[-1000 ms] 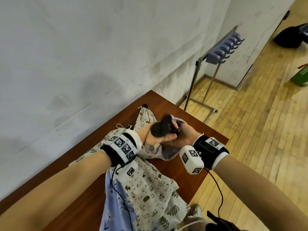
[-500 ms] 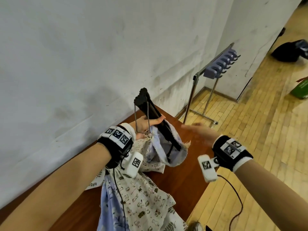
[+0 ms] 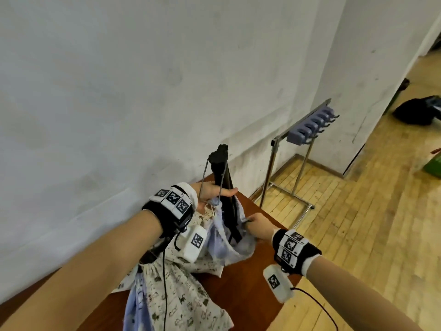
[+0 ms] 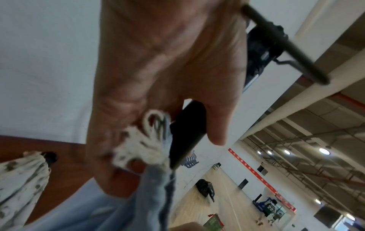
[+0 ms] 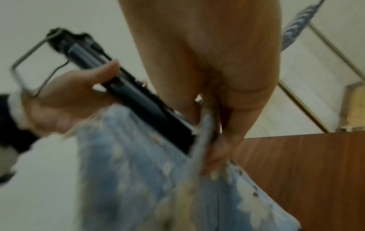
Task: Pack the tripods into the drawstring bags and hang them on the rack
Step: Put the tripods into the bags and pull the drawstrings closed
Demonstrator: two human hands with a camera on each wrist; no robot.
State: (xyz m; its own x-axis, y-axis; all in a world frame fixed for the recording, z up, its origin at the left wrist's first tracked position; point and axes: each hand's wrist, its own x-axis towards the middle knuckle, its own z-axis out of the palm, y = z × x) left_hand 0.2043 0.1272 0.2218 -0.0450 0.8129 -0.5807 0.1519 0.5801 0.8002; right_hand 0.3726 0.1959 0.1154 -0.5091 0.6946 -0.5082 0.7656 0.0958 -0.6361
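A folded black tripod point(image 3: 224, 185) stands nearly upright, its lower end inside a light blue drawstring bag point(image 3: 229, 244) above the brown table point(image 3: 241, 290). My left hand point(image 3: 214, 194) grips the tripod's shaft point(image 5: 126, 90) together with the bag's cream cord and left rim point(image 4: 138, 146). My right hand point(image 3: 256, 224) pinches the bag's right rim point(image 5: 207, 134) and holds the mouth open. A wire loop point(image 3: 210, 180) hangs from the tripod's head. The metal rack point(image 3: 307, 130) with blue hooks stands on the floor beyond the table.
A cream printed bag point(image 3: 171, 295) and another bluish cloth point(image 3: 134, 304) lie on the table near me. A white wall runs along the left. Wooden floor lies to the right, with a black bag point(image 3: 415, 112) and a green object point(image 3: 433, 166) far off.
The tripod has gone from being held low between both hands to standing upright in the blue bag. My right hand let go, swung out, then came back to pinch the bag's rim.
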